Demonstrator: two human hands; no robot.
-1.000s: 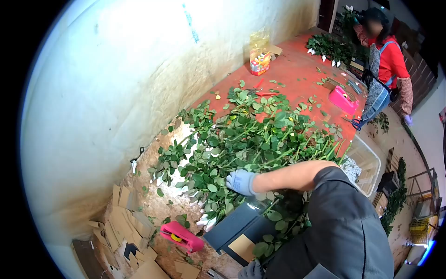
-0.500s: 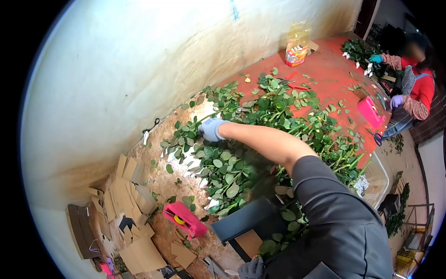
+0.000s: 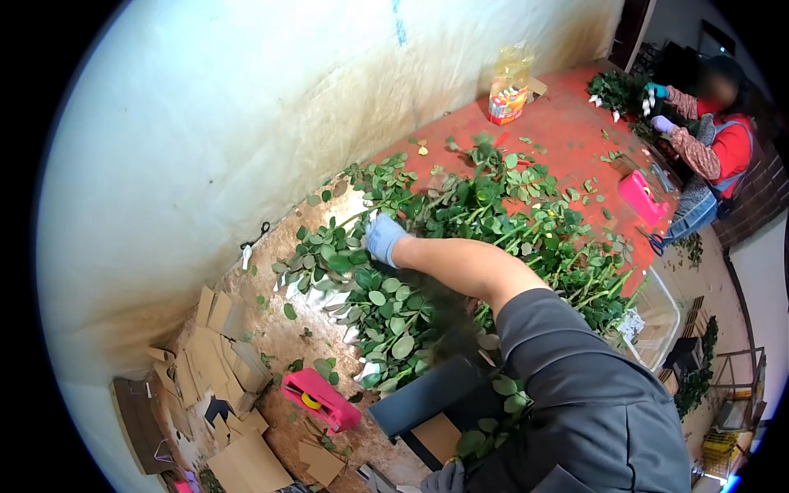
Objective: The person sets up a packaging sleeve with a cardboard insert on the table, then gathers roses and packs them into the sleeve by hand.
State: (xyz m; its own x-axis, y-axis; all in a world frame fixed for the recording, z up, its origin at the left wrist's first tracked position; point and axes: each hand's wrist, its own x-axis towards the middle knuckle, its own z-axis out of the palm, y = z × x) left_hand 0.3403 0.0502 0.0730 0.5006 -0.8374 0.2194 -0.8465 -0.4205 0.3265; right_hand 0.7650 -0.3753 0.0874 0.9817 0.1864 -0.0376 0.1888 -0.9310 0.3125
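My right hand (image 3: 385,238), in a pale blue glove, reaches across the table into the heap of leafy rose stems (image 3: 485,209). Its fingers are curled around a leafy stem, partly hidden by the hand itself. Below it lies a row of leafy stems (image 3: 394,308) with white-wrapped heads (image 3: 337,300) pointing toward the wall. At the bottom edge is my left hand (image 3: 444,478), in a grey glove, its fingers closed; what they hold is hidden. Close by stand a dark box-like holder (image 3: 427,398) with a cardboard piece and some green leaves (image 3: 477,440).
A pink tape dispenser (image 3: 320,400) sits near flattened cardboard pieces (image 3: 222,361). Black scissors (image 3: 256,237) lie by the wall. Across the red table are a snack bag (image 3: 509,90), another pink dispenser (image 3: 643,197), blue-handled scissors (image 3: 653,240) and a co-worker (image 3: 715,140) handling stems.
My right hand has shifted slightly rightward in the view, and leaves beyond it are blurred by motion. The whole view has moved a little. The co-worker's purple-gloved hand has risen toward the other hand.
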